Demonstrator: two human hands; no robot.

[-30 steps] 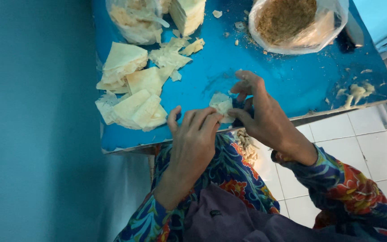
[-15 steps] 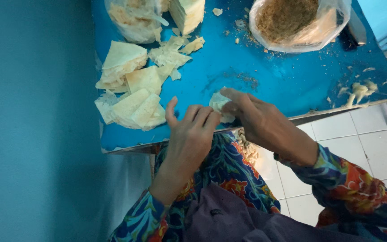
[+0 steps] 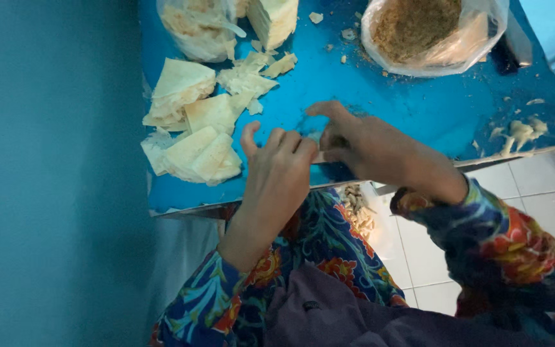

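Two hands met at the near edge of the blue tabletop (image 3: pixel 419 109). Our left hand (image 3: pixel 276 173) lay curled, fingers bent over a small pale wrapper piece (image 3: pixel 317 156), which showed only as a sliver between the hands. Our right hand (image 3: pixel 370 144) closed narrowly on the same piece, thumb and forefinger pinched at its far corner.

Left of the hands: a heap of folded pale wrappers (image 3: pixel 194 128), some touching, one stack close to the tabletop's near rim. Far left: a clear bag of pale scraps (image 3: pixel 194 26). Far right: a plastic bag of brown crumbly filling (image 3: pixel 422 29). Right edge: smeared pale bits (image 3: pixel 521 132).

Risk, as we judged it: the thin piece could tear under the pinch, or slide off the near rim, being worked so close to it.

Against the frame half a second earlier, our right hand had shifted slightly farther in, its forefinger stretched out over the piece.
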